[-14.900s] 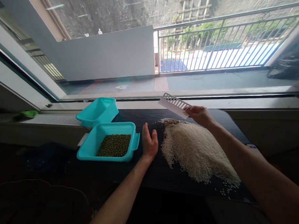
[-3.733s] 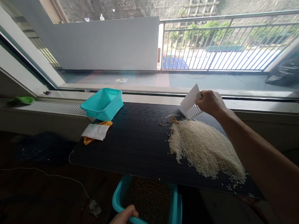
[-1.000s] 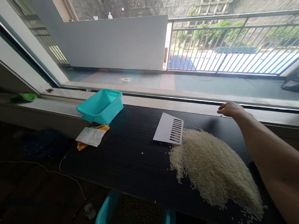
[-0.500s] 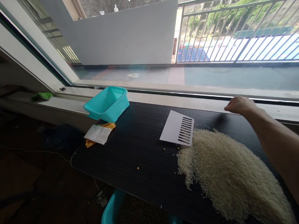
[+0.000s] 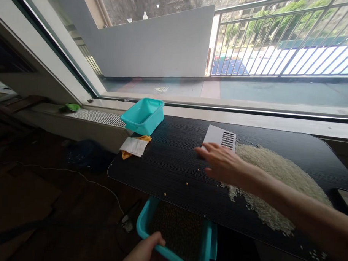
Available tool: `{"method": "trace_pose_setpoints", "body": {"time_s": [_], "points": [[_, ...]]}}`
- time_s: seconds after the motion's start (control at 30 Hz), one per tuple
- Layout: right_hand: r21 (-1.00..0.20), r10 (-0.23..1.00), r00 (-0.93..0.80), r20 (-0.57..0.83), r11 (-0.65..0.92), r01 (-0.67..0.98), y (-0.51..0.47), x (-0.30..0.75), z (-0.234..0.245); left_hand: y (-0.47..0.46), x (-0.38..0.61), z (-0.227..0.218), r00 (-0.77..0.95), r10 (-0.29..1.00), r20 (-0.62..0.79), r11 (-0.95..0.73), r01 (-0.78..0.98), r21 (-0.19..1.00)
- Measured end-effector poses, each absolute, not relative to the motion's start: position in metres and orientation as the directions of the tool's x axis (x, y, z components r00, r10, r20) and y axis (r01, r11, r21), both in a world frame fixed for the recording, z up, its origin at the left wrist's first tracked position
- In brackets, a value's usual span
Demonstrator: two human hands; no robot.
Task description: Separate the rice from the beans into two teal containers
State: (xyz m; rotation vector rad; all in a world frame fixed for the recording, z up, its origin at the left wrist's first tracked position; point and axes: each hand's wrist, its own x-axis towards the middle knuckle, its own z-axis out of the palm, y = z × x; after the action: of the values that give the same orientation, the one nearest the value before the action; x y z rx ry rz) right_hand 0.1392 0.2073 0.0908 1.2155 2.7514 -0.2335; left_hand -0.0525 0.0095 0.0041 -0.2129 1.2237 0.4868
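My left hand (image 5: 147,249) grips the near left rim of a teal plastic basin (image 5: 169,254), thumb over the edge. Dark brownish small beans or grains (image 5: 178,226) fill its bottom, just below the table edge. Fingers outstretched, my right hand (image 5: 218,160) hovers over the table and holds nothing. Partly behind it lies a white slotted scraper (image 5: 215,135). A heap of white rice (image 5: 278,164) spreads to the right, partly hidden by my forearm. A few yellow beans (image 5: 186,183) lie loose on the black table (image 5: 149,175).
A second teal basin (image 5: 144,116) stands at the table's far left corner. Before it lies a folded white paper (image 5: 134,146) on an orange cloth. A dark flat object (image 5: 344,201) is at the right edge. A white cable (image 5: 81,175) runs across the floor.
My right hand has moved from the window sill left and nearer, to beside the scraper. My left hand has come into view on the lower basin's rim. The view has shifted left.
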Motion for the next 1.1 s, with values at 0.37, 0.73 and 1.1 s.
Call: {"method": "trace_pose_setpoints", "body": {"time_s": [0.37, 0.73, 1.1], "points": [[0.176, 0.849, -0.347, -0.397, 0.442, 0.88, 0.258, 0.137, 0.077, 0.008, -0.061, 0.006, 0.334, 0.284, -0.899, 0.897, -0.425, 0.125], [0.109, 0.848, -0.523, -0.081, 0.529, 0.842, 0.259, 0.151, 0.139, 0.002, -0.082, -0.003, 0.256, 0.365, -0.895, 0.855, -0.473, 0.213], [-0.206, 0.089, -0.994, -0.065, 0.973, 0.1, 0.175, 0.002, 0.127, 0.0, -0.124, 0.014, 0.143, 0.399, -0.906, 0.826, -0.485, 0.287]]}}
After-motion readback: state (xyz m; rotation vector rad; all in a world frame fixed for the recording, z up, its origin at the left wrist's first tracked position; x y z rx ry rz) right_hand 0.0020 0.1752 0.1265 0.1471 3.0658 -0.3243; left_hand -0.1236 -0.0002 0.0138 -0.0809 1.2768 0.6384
